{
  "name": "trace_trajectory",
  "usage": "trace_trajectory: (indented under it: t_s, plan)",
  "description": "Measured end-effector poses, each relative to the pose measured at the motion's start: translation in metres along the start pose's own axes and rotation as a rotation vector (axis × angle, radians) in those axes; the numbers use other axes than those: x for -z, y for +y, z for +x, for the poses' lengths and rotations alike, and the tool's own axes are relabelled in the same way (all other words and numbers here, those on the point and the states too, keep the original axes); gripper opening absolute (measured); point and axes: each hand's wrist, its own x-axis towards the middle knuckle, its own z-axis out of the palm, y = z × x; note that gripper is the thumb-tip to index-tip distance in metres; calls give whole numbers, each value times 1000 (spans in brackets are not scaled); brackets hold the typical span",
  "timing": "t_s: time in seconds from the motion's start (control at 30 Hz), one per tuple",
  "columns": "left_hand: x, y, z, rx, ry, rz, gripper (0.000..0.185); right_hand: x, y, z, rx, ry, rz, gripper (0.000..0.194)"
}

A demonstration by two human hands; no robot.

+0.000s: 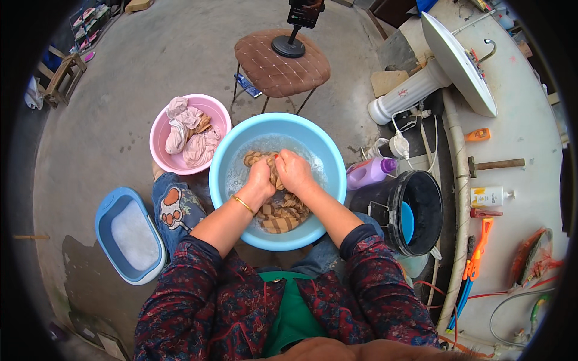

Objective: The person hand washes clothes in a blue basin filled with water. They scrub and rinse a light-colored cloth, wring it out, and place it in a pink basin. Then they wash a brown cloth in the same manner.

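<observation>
A brown striped cloth (282, 224) lies partly in the soapy water of a light blue plastic basin (335, 180) straight before me. My left hand (260, 178) and my right hand (294, 170) sit side by side over the middle of the basin, both closed on a bunched upper part of the cloth. A gold bangle (244, 204) circles my left wrist. The cloth's lower folds spread toward the near side of the basin, and my forearms pass over its near rim. Some of the cloth is hidden under my fingers.
A pink basin (156, 149) with wet clothes (198, 151) stands at the upper left. A blue tub (101, 228) of suds is at the left. To the right are a purple detergent bottle (368, 173) and a black bucket (370, 198). A stool (257, 63) holds a phone stand (289, 46).
</observation>
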Motion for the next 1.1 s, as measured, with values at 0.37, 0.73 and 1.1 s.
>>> trace_trajectory:
  t_s: [0.37, 0.73, 1.1]
  plan:
    - [-16, 11, -12, -285, -120, 71, 24, 18, 26, 8, -245, -200, -216, 24]
    - [-7, 6, -6, -47, 43, 58, 53, -17, 41, -7, -126, -449, -270, 55]
    - [-4, 24, -19, 91, -133, -14, 43, 10, -10, -21, 248, -175, 351, 26]
